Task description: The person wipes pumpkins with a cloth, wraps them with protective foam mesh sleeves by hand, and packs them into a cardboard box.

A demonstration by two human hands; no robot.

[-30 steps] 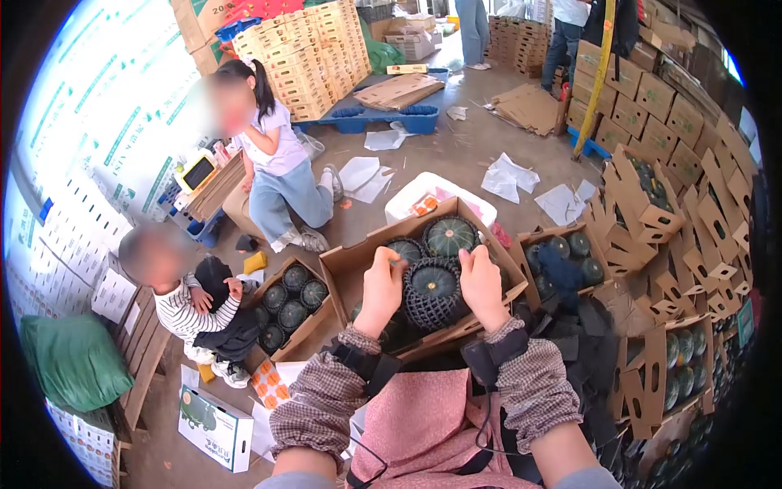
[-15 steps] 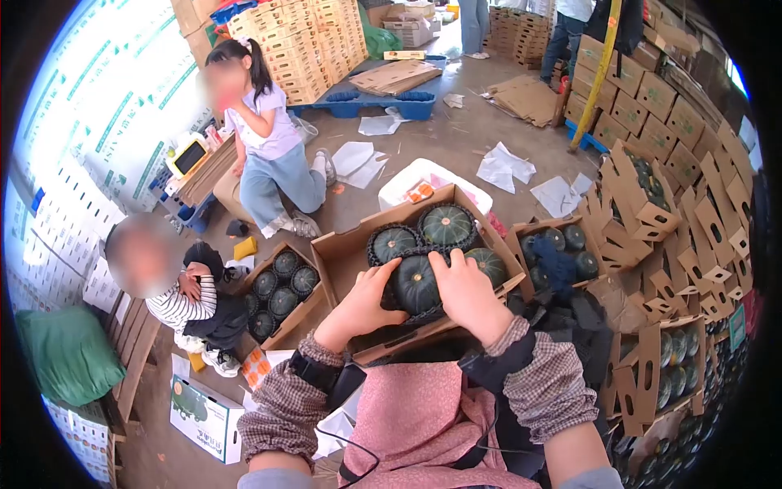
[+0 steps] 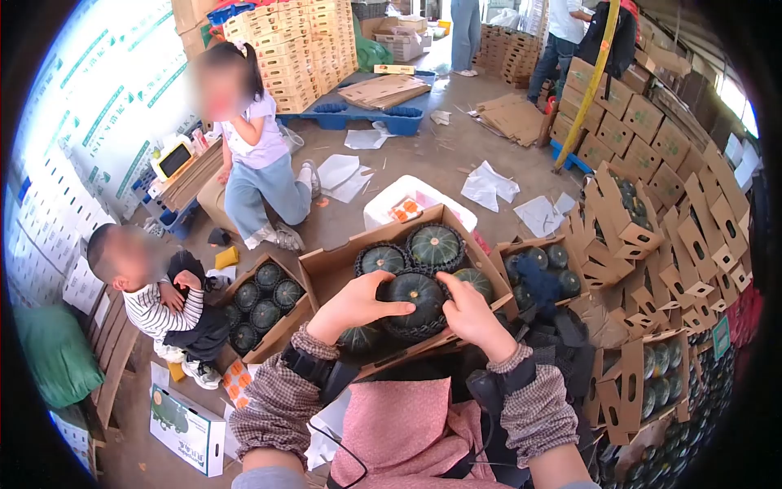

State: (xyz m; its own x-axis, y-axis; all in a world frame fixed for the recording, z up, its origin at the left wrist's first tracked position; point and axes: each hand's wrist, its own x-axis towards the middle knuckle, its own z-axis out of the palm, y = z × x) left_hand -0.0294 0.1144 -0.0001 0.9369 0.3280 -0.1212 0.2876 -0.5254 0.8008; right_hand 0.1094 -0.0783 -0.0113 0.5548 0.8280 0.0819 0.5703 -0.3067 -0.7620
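1. 1 second ago, the black net (image 3: 423, 332) came up high around the pumpkin (image 3: 417, 289), and the hands pulled at its top edge. Now the net sits low, so the pumpkin's top is bare and only its bottom part is wrapped.
2. The pumpkin is at the near side of the big box (image 3: 327, 279), between the 2 hands.
3. The left hand (image 3: 349, 311) holds the pumpkin, with the thumb on its top. The right hand (image 3: 479, 322) touches its right side with bent fingers. I can't tell if it pinches the pumpkin or the net.
4. I see 5 pumpkins in the big box, counting the 1 in the middle of the hands. The 2 at the back have nets too.
5. The left box (image 3: 287, 332) has 6 pumpkins.
6. The right box (image 3: 577, 262) has at least 4. A dark cloth (image 3: 541, 285) hides part of it.
7. 1 white tub (image 3: 383, 208) is behind the big box.
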